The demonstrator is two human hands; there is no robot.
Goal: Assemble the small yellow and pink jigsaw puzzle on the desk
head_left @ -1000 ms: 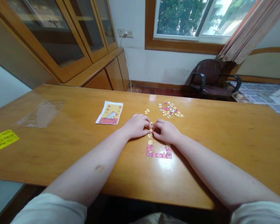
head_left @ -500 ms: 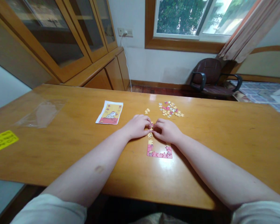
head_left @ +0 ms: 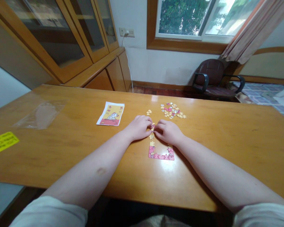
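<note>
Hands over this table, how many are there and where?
2: the left hand and the right hand, facing each other across small puzzle pieces, beyond the pink puzzle border. No other hands are visible.

There are two hands (head_left: pixel 140 127) (head_left: pixel 169 131), one worktop (head_left: pixel 227 135), one picture card (head_left: pixel 110 114), one clear bag (head_left: pixel 46 116), one yellow label (head_left: pixel 4 143), one chair (head_left: pixel 210 73), and puzzle pieces (head_left: pixel 171 111) too small to count.
</note>
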